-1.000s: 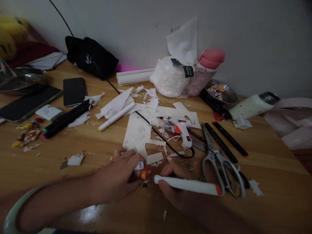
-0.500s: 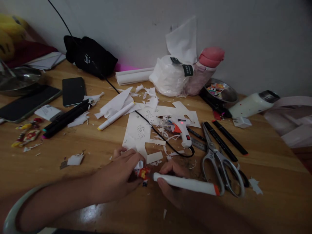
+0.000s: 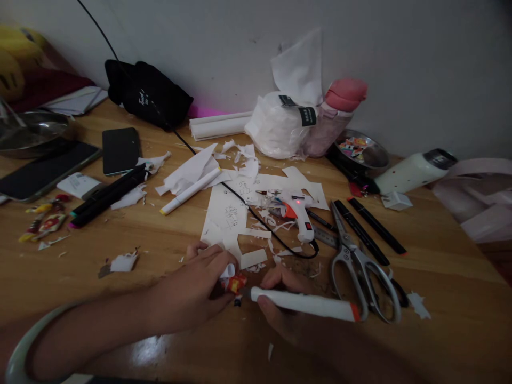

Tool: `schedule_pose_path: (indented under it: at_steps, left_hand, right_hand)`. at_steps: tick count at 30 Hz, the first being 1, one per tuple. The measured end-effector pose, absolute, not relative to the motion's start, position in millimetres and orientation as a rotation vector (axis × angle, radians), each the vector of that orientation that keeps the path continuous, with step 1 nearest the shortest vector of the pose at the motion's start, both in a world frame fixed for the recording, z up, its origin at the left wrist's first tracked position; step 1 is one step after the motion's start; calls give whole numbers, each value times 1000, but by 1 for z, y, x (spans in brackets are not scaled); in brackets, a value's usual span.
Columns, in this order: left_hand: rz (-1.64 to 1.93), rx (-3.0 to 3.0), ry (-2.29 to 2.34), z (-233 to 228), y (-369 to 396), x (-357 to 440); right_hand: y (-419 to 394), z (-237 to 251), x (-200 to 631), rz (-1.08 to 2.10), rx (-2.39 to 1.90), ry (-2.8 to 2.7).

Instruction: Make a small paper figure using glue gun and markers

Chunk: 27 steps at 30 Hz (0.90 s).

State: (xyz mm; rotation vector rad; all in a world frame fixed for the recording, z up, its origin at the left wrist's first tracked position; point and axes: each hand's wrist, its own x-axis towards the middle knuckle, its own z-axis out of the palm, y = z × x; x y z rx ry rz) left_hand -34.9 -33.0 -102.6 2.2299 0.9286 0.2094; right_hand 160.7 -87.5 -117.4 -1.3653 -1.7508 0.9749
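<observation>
My left hand point(image 3: 200, 285) is closed around a small red and yellow figure point(image 3: 235, 284) near the table's front. A white cap-like cylinder point(image 3: 228, 271) sticks out between its fingers, just above the figure. My right hand point(image 3: 282, 304) pinches a white marker point(image 3: 308, 304) with an orange end. The marker's tip points left at the figure, with a narrow gap that I cannot judge exactly. Right of that hand lie grey-handled scissors point(image 3: 356, 266). Beyond both hands is a white glue gun point(image 3: 302, 216) with a red light, its black cord crossing cut paper point(image 3: 226, 213).
Black markers point(image 3: 376, 224) lie beyond the scissors, with a pale bottle point(image 3: 416, 170) further right. Wrapped tissue point(image 3: 276, 125) and a pink-lidded bottle point(image 3: 336, 114) stand by the wall. On the left are phones point(image 3: 120, 150), black markers point(image 3: 108, 197) and small colourful pieces point(image 3: 50, 223). Paper scraps are scattered about.
The marker's tip has shifted very slightly left and down beside the figure. Both hands keep almost the same place and grip.
</observation>
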Motion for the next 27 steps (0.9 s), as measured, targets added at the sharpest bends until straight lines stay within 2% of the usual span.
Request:
schedule_pose_path:
  at_steps: [8, 27]
  left_hand:
    - [202, 2220, 896, -104, -31, -37]
    - [165, 2234, 876, -104, -30, -36]
  right_hand:
    - [-85, -117, 160, 1067, -1352, -1603]
    - [-85, -117, 164, 1095, -1351, -1671]
